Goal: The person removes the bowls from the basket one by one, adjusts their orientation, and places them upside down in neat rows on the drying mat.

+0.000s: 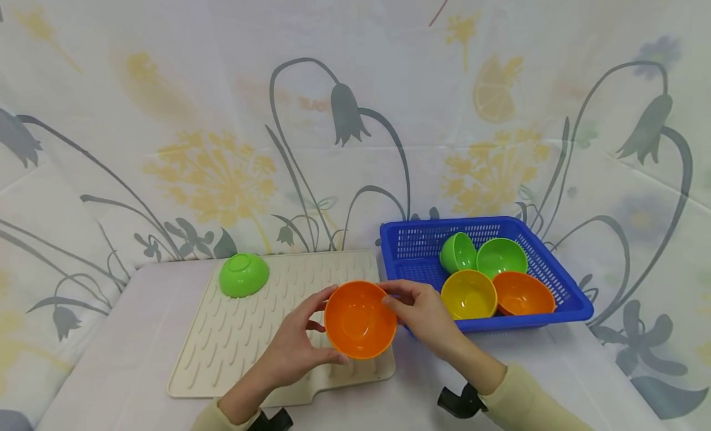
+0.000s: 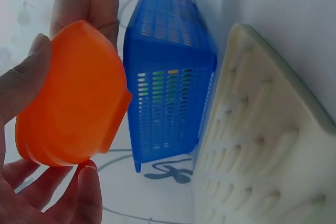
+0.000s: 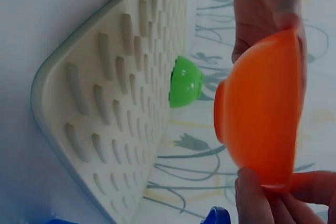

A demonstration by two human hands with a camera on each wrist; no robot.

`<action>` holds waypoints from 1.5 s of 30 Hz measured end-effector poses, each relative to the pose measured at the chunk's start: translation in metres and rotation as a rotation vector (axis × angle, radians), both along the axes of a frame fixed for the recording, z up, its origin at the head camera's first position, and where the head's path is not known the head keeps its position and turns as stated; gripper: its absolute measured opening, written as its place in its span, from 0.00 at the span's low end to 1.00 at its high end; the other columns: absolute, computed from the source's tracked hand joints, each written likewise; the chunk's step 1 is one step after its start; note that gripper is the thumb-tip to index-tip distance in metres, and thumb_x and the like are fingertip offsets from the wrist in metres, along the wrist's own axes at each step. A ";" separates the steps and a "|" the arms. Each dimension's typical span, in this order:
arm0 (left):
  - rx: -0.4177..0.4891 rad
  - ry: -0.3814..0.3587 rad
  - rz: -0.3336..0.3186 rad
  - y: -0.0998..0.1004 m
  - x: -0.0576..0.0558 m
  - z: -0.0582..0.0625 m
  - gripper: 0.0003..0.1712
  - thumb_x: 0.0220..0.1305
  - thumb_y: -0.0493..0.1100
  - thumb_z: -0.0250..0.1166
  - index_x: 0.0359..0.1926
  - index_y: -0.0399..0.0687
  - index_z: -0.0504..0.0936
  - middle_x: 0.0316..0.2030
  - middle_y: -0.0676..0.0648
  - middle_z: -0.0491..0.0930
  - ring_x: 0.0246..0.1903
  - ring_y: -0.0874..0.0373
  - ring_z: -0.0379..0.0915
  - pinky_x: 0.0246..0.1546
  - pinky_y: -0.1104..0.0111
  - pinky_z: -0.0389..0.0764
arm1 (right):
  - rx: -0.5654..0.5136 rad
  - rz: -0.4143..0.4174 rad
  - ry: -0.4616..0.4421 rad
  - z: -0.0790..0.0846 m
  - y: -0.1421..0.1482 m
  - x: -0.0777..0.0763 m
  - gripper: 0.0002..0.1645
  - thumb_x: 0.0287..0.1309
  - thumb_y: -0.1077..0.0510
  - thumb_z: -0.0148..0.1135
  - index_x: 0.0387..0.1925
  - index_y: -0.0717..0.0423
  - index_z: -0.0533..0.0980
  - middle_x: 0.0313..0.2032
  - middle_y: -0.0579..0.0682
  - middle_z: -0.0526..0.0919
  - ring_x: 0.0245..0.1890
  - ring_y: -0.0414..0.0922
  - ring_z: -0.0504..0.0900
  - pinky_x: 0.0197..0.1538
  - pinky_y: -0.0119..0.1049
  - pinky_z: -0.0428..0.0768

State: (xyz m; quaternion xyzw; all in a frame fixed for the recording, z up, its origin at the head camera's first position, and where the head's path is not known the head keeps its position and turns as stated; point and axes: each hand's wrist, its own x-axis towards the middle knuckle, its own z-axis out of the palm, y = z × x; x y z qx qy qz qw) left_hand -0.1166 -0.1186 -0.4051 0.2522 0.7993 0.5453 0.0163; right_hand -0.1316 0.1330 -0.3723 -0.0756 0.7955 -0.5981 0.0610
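Both hands hold an orange bowl (image 1: 361,320) in the air above the front right part of a cream ridged drying mat (image 1: 250,332). Its opening is tilted toward the head camera. My left hand (image 1: 297,341) grips the bowl's left side, thumb below and fingers along the upper left. My right hand (image 1: 424,313) pinches the rim at the upper right between thumb and fingers. In the right wrist view the orange bowl (image 3: 262,108) shows its side and round foot. A green bowl (image 1: 243,275) lies upside down at the mat's far left corner.
To the right stands a blue perforated basket (image 1: 411,233). Inside it are two green bowls, one green bowl (image 1: 502,258) right of the other, a yellow bowl (image 1: 469,295) and another orange bowl (image 1: 524,294). A flower-printed cloth (image 1: 222,110) hangs behind the white-covered table.
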 end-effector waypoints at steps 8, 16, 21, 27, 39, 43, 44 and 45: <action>-0.040 0.018 -0.007 -0.003 -0.004 -0.004 0.56 0.45 0.46 0.83 0.74 0.61 0.63 0.66 0.55 0.70 0.60 0.50 0.67 0.47 0.54 0.82 | -0.009 0.030 -0.017 -0.004 -0.001 0.003 0.20 0.67 0.69 0.59 0.58 0.59 0.77 0.56 0.59 0.80 0.52 0.56 0.83 0.42 0.42 0.86; -0.059 -0.062 0.016 -0.006 -0.009 -0.008 0.54 0.48 0.45 0.81 0.74 0.56 0.64 0.67 0.52 0.70 0.57 0.51 0.72 0.49 0.59 0.82 | -0.028 -0.026 0.002 -0.009 -0.002 0.003 0.21 0.64 0.74 0.58 0.56 0.57 0.77 0.53 0.54 0.82 0.52 0.54 0.82 0.43 0.42 0.86; -0.031 -0.124 -0.007 -0.009 -0.011 -0.009 0.48 0.50 0.46 0.80 0.71 0.58 0.67 0.60 0.53 0.75 0.53 0.52 0.74 0.48 0.62 0.81 | -0.069 -0.002 -0.001 -0.011 -0.003 0.003 0.24 0.64 0.75 0.57 0.58 0.57 0.75 0.55 0.54 0.81 0.54 0.56 0.81 0.45 0.43 0.85; 0.030 -0.126 -0.030 -0.013 -0.011 -0.006 0.46 0.50 0.44 0.80 0.70 0.56 0.69 0.61 0.53 0.74 0.57 0.50 0.72 0.49 0.57 0.82 | -0.098 0.043 -0.001 -0.011 -0.003 0.003 0.25 0.65 0.73 0.56 0.62 0.57 0.74 0.57 0.55 0.79 0.57 0.56 0.79 0.48 0.42 0.84; -0.013 0.083 -0.029 -0.026 -0.007 0.001 0.46 0.48 0.36 0.80 0.68 0.60 0.73 0.60 0.54 0.74 0.56 0.54 0.71 0.44 0.62 0.84 | -0.180 0.223 -0.066 -0.008 -0.004 0.001 0.27 0.72 0.50 0.56 0.64 0.62 0.69 0.62 0.60 0.74 0.60 0.56 0.76 0.60 0.48 0.76; -0.097 0.218 -0.049 -0.028 -0.006 0.007 0.45 0.47 0.33 0.80 0.67 0.58 0.74 0.62 0.51 0.72 0.54 0.55 0.72 0.41 0.66 0.83 | -0.161 0.256 -0.090 -0.007 -0.007 0.000 0.29 0.73 0.46 0.53 0.65 0.61 0.69 0.62 0.60 0.73 0.60 0.55 0.76 0.62 0.50 0.74; -0.114 0.238 -0.056 -0.028 -0.006 0.008 0.45 0.47 0.32 0.79 0.67 0.57 0.75 0.63 0.51 0.72 0.54 0.54 0.72 0.41 0.66 0.83 | -0.154 0.262 -0.094 -0.007 -0.007 0.000 0.29 0.73 0.46 0.53 0.66 0.61 0.69 0.62 0.59 0.73 0.60 0.55 0.76 0.62 0.50 0.74; -0.130 0.255 -0.063 -0.029 -0.005 0.009 0.45 0.47 0.31 0.79 0.67 0.57 0.75 0.63 0.50 0.71 0.55 0.54 0.72 0.42 0.66 0.83 | -0.150 0.268 -0.094 -0.007 -0.008 0.000 0.30 0.73 0.46 0.53 0.66 0.61 0.69 0.62 0.59 0.73 0.60 0.55 0.76 0.62 0.50 0.73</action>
